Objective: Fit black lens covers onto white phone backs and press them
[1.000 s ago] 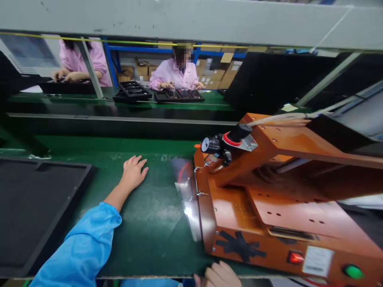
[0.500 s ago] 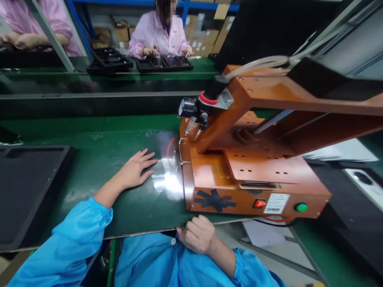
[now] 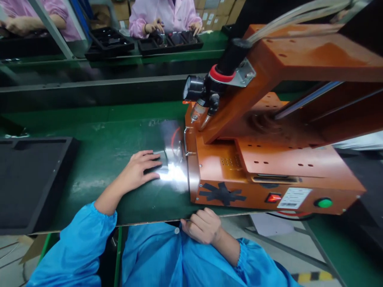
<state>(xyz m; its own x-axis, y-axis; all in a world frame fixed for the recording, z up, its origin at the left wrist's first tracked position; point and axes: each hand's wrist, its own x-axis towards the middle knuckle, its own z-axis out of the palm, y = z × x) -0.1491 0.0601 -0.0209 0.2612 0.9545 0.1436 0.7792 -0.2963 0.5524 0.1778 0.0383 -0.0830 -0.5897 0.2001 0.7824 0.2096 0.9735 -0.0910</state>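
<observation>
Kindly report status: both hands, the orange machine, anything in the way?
Left hand open, over green mat. Right hand curled, by mat's front edge. Orange pneumatic machine right of left hand, red switch lit. Glare obscures surface between them.

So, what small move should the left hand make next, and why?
Perhaps ease the left hand slightly right, toward the shiny patch beside the machine: its spread fingers reach the patch's edge, and nothing shows in its grasp. I can't tell whether the patch is film or glare.
</observation>
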